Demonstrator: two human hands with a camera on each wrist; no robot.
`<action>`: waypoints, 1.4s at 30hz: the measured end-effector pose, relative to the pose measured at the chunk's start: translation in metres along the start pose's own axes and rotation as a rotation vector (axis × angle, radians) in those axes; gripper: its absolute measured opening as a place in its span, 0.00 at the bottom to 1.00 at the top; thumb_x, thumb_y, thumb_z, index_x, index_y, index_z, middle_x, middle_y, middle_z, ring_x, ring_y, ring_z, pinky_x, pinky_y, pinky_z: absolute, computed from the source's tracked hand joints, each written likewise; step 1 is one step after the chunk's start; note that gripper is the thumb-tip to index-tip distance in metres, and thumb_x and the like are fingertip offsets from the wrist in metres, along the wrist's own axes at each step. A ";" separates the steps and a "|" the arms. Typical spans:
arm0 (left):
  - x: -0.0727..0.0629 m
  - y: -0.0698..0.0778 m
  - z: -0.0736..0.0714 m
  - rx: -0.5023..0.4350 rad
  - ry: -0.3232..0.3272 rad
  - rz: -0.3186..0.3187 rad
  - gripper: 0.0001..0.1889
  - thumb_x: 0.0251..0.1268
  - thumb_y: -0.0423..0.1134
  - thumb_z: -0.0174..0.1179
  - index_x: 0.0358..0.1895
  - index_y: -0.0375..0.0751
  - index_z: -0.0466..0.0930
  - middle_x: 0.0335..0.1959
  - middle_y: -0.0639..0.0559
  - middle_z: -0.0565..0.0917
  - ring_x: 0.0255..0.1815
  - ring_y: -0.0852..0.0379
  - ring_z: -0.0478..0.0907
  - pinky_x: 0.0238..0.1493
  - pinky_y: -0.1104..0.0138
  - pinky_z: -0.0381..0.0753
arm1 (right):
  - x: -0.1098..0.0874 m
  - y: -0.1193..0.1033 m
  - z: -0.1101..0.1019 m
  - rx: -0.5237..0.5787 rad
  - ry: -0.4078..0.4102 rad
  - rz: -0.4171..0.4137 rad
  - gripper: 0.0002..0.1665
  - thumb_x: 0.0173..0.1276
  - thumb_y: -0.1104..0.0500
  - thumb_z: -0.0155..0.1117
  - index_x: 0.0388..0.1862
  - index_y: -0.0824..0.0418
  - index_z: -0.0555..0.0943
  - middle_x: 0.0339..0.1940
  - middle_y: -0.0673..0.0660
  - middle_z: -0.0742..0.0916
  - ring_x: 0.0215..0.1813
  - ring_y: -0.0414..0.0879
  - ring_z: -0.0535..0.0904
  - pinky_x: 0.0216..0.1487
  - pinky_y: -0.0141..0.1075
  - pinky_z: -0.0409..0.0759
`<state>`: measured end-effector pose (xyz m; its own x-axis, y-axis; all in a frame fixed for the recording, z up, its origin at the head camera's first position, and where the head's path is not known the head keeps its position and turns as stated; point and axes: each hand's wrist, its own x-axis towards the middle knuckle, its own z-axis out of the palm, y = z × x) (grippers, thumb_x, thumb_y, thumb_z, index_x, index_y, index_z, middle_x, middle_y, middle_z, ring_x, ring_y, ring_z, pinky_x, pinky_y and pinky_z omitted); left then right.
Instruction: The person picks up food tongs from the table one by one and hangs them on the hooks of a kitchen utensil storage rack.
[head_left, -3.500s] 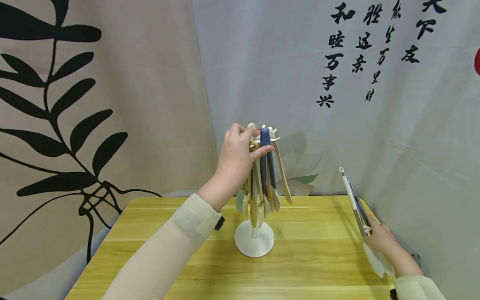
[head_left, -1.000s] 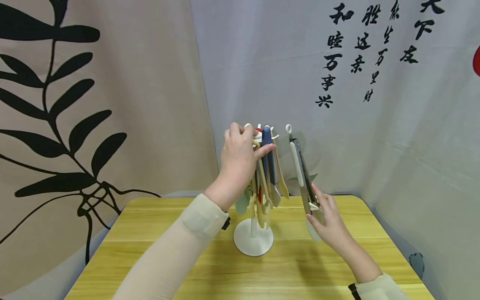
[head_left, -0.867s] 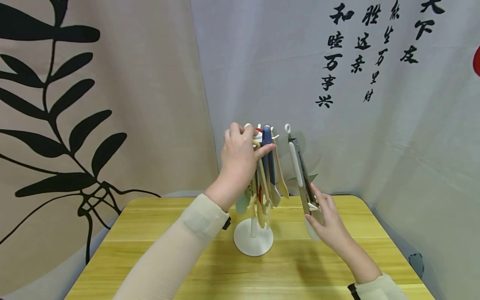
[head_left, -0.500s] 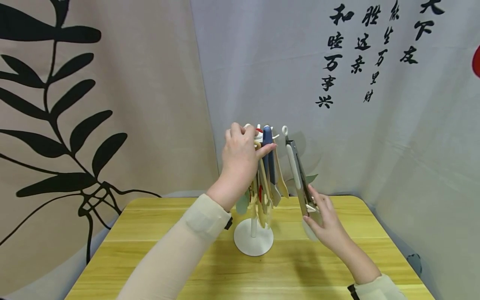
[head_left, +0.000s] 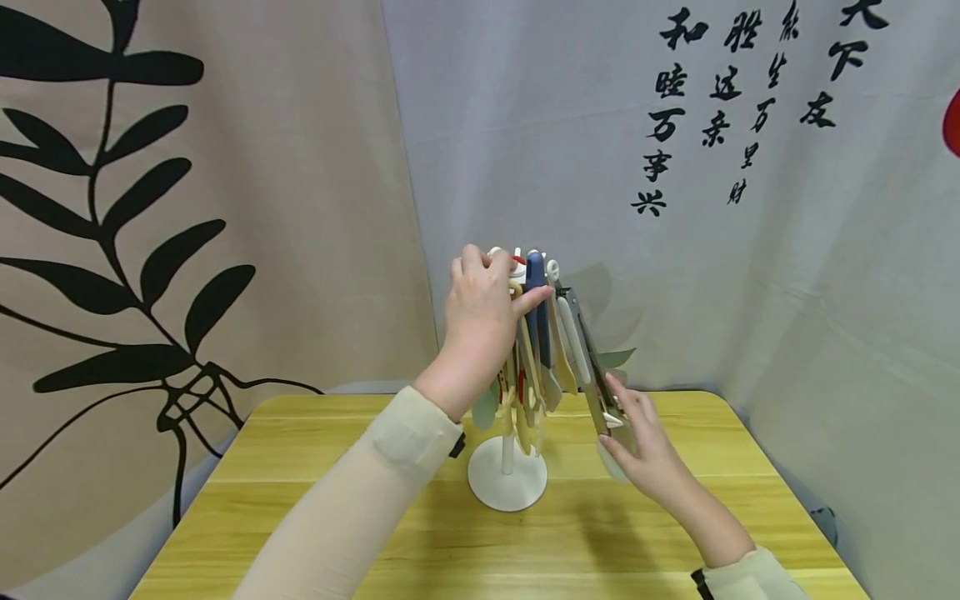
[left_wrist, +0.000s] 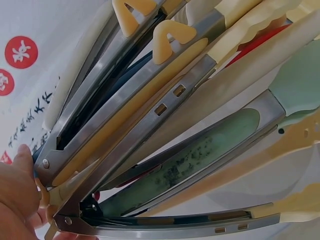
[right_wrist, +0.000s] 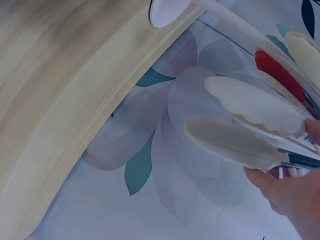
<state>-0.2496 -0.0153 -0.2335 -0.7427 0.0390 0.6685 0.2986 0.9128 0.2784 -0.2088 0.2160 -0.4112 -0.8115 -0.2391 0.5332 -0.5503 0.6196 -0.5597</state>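
Note:
A white utensil stand [head_left: 507, 479] is hung with several kitchen tongs, among them a navy-handled pair [head_left: 535, 275]. My left hand [head_left: 480, 308] grips the stand at its top, its thumb lying across the navy handle. In the left wrist view, steel tongs [left_wrist: 140, 115] with cream tips and a green-tipped pair [left_wrist: 200, 150] fan out beside that hand. My right hand [head_left: 651, 446] holds white-and-steel tongs [head_left: 579, 346] by the lower part, tilted. Their white top ring is right at the stand's hooks. Scalloped white tips [right_wrist: 230, 142] show past my fingers in the right wrist view.
The stand rests on a wooden table [head_left: 337, 475] with its far edge close behind. Hanging cloth [head_left: 525, 125] with a leaf print and black lettering covers the back. Red-tipped tongs [right_wrist: 280, 72] hang close to the held ones.
From the table's right side, my right hand has brought the white-and-steel tongs leftward to the stand, their ring now reaching its hooks. My left hand has stayed nearly still at the top.

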 end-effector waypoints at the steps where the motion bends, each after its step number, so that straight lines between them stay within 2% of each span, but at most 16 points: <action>1: 0.000 0.000 0.000 -0.004 -0.001 -0.001 0.32 0.50 0.67 0.57 0.48 0.44 0.75 0.39 0.48 0.68 0.38 0.53 0.66 0.30 0.70 0.80 | 0.000 0.000 0.001 0.000 -0.002 0.001 0.53 0.57 0.72 0.66 0.76 0.51 0.52 0.59 0.63 0.69 0.58 0.56 0.68 0.56 0.61 0.71; 12: 0.000 -0.001 0.000 -0.008 -0.002 0.005 0.31 0.50 0.68 0.56 0.46 0.45 0.75 0.39 0.48 0.68 0.37 0.53 0.66 0.29 0.70 0.79 | 0.002 0.001 0.007 0.003 0.002 -0.041 0.53 0.56 0.72 0.68 0.76 0.52 0.52 0.58 0.62 0.70 0.58 0.54 0.69 0.56 0.59 0.72; 23: 0.000 0.000 0.000 -0.005 -0.008 0.006 0.34 0.50 0.69 0.55 0.51 0.44 0.74 0.39 0.48 0.68 0.37 0.54 0.65 0.29 0.71 0.79 | 0.002 0.006 0.016 0.048 -0.042 -0.059 0.54 0.56 0.70 0.68 0.76 0.54 0.51 0.60 0.64 0.69 0.59 0.55 0.68 0.52 0.57 0.76; 33: -0.003 -0.002 0.001 0.000 0.025 0.036 0.34 0.52 0.68 0.55 0.51 0.42 0.74 0.39 0.47 0.69 0.36 0.54 0.65 0.30 0.72 0.80 | 0.005 0.008 0.025 0.055 -0.101 -0.067 0.55 0.58 0.64 0.70 0.77 0.54 0.48 0.64 0.64 0.67 0.63 0.59 0.67 0.56 0.58 0.74; 42: -0.003 -0.003 0.004 -0.010 0.046 0.053 0.35 0.52 0.67 0.56 0.52 0.41 0.73 0.39 0.47 0.69 0.36 0.54 0.66 0.30 0.71 0.80 | 0.006 0.015 0.033 0.029 -0.074 -0.099 0.56 0.57 0.64 0.70 0.77 0.54 0.47 0.65 0.64 0.67 0.61 0.59 0.68 0.53 0.57 0.76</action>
<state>-0.2506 -0.0169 -0.2394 -0.6973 0.0684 0.7135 0.3432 0.9058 0.2486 -0.2277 0.1994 -0.4371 -0.7645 -0.3535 0.5390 -0.6331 0.5689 -0.5249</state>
